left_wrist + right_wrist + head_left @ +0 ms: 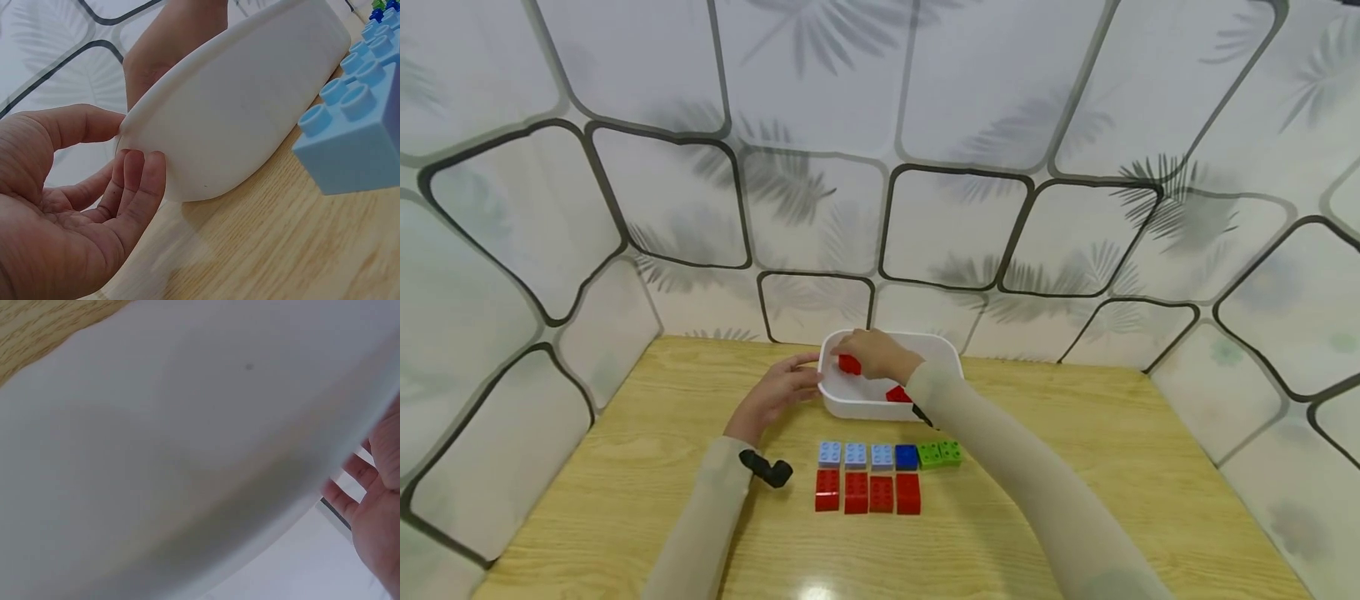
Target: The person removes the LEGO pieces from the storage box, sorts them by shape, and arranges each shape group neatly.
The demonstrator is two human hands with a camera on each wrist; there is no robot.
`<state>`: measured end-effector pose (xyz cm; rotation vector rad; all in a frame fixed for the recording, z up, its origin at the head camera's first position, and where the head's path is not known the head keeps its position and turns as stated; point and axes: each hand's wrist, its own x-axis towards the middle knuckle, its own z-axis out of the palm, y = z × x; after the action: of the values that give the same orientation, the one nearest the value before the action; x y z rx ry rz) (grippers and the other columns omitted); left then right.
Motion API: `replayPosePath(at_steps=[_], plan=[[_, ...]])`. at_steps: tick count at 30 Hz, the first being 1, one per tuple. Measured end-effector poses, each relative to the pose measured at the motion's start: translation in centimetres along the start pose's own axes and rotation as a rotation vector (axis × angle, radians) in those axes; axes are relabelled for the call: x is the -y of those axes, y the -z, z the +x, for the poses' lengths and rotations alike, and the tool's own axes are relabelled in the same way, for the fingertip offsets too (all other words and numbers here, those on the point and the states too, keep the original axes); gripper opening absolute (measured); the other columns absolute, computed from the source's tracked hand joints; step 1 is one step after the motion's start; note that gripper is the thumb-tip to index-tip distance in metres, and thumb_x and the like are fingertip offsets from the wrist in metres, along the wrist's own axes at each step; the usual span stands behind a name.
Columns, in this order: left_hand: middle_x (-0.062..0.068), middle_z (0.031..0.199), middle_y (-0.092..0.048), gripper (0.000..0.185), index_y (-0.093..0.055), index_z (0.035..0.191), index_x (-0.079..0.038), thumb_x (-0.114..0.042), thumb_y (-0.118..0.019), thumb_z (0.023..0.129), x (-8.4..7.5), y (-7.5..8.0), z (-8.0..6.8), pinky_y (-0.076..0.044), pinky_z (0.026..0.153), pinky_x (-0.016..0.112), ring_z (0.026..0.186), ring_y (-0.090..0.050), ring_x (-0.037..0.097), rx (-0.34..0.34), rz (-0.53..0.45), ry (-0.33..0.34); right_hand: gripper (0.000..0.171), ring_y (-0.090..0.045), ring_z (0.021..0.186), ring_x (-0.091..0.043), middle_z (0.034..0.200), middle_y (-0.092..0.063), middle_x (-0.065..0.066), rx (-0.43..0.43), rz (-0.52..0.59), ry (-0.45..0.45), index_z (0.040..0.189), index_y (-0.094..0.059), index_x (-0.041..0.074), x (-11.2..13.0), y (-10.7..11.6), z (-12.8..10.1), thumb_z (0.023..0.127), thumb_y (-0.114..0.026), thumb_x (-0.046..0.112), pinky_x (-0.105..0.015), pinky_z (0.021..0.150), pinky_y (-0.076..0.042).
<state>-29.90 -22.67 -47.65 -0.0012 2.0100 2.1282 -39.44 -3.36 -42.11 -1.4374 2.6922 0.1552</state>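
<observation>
A white tub (940,354) stands at the back of the wooden table. My right hand (874,353) reaches into it and pinches a red brick (850,364) near the tub's left wall. A second red brick (897,394) lies inside, partly behind my forearm. My left hand (778,390) rests against the tub's left outer wall (250,119); its fingers (140,181) lie straight on the wall and the thumb touches the rim. The right wrist view is filled by the tub's white wall (187,456), with the left hand's fingers (350,487) beyond the rim.
In front of the tub lie two rows of bricks: light blue bricks (855,455), a dark blue brick (906,457) and a green brick (940,452), then several red bricks (868,492). A light blue brick (356,137) shows close up. Patterned panels wall in the table.
</observation>
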Motion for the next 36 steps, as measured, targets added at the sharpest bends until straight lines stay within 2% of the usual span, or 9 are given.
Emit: replayPosePath(at_steps=[5,12,18,25,36], plan=[[0.031,0.147,-0.047,0.058,-0.034,0.156,0.0,-0.01,-0.056,0.104,0.1,-0.2,0.0,-0.057,0.102,0.035,0.101,-0.066,0.012,0.013,-0.003,0.004,0.053,-0.059,0.124,-0.023,0.141,-0.063,0.0,0.009,-0.043,-0.01,0.138,-0.065,0.02,0.0,-0.3,0.0,0.089,-0.074,0.002,-0.042,0.11,-0.05],[0.032,0.148,-0.047,0.056,-0.036,0.156,-0.001,-0.009,-0.056,0.104,0.1,-0.4,0.1,-0.055,0.106,0.04,0.103,-0.066,0.014,-0.009,0.002,0.015,0.047,-0.061,0.122,-0.023,0.131,-0.069,-0.002,0.004,-0.101,-0.019,0.134,-0.068,0.016,-0.4,-0.5,-0.2,0.089,-0.074,0.002,-0.041,0.105,-0.052],[0.032,0.147,-0.048,0.056,-0.036,0.155,-0.001,-0.01,-0.056,0.104,0.1,-0.3,0.3,-0.055,0.106,0.041,0.109,-0.065,0.019,-0.011,0.014,0.002,0.043,-0.063,0.118,-0.023,0.13,-0.07,-0.003,0.01,-0.108,-0.05,0.132,-0.069,0.015,-1.0,-0.4,-0.6,0.09,-0.075,0.005,-0.04,0.105,-0.052],[0.032,0.146,-0.048,0.058,-0.035,0.156,0.0,-0.011,-0.056,0.104,0.0,-0.3,0.2,-0.054,0.108,0.043,0.106,-0.066,0.016,-0.005,0.025,-0.008,0.042,-0.063,0.116,-0.024,0.127,-0.07,-0.005,0.016,-0.099,-0.064,0.128,-0.07,0.013,-1.0,0.2,-1.5,0.088,-0.079,0.008,-0.041,0.104,-0.051],[0.026,0.14,-0.054,0.057,-0.036,0.155,0.0,-0.01,-0.058,0.103,0.3,0.0,0.4,-0.058,0.101,0.036,0.098,-0.067,0.01,-0.009,0.006,-0.001,0.039,-0.064,0.116,-0.027,0.124,-0.07,-0.008,-0.086,-0.089,-0.003,0.124,-0.071,0.01,-1.2,1.1,-2.7,0.086,-0.08,0.016,-0.044,0.1,-0.053]])
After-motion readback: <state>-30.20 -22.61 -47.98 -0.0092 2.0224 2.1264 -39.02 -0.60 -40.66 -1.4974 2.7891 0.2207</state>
